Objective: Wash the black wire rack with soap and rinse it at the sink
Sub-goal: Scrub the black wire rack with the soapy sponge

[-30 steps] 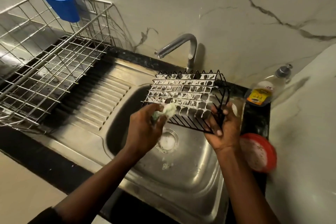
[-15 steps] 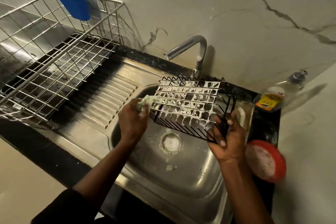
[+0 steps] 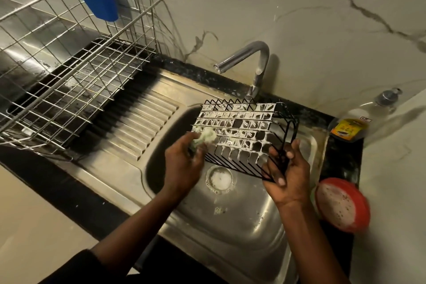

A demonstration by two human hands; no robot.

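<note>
Left hand (image 3: 184, 161) grips pale-green soapy sponge (image 3: 205, 136) against foamy black wire rack (image 3: 239, 122), frame centre over stainless steel sink (image 3: 242, 233); right hand (image 3: 287, 175) clamps its end. Risk: soap-slick wire slips, rack drops.

Item: black sleeve (image 3: 76, 267), lower left of frame, covered left arm to about the elbow. Forearms, left hand (image 3: 182, 163) and right hand (image 3: 288, 182) were bare.

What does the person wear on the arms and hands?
No gloves: the left hand and the right hand are bare, with no ring, watch or bracelet visible. A dark sleeve covers the left arm from about the elbow up. The right arm shows no sleeve within the picture.
</note>
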